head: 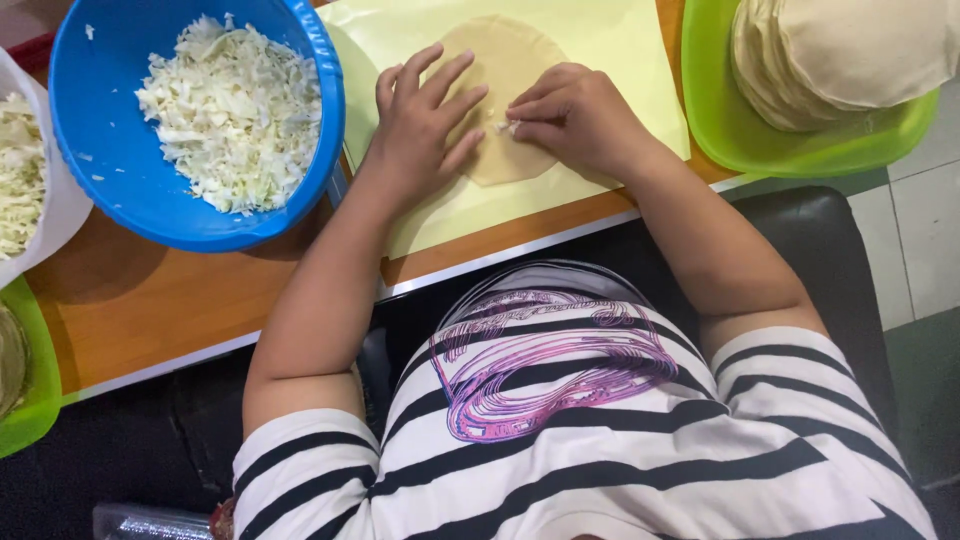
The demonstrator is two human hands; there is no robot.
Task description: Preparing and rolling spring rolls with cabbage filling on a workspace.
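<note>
Bright, even daylight fills the overhead view. Soft shadows fall beneath the blue bowl (195,120) onto the table (150,300). Focus is sharp, with slight bending at the edges.

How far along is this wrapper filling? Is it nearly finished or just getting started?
Early, it seems. Done: one round wrapper lies flat on the yellow sheet. In hand: the left hand presses it down while the right hand sets a pinch of shredded cabbage on it. Left: folding it, plus the stack of wrappers and a full blue bowl of cabbage.
</note>
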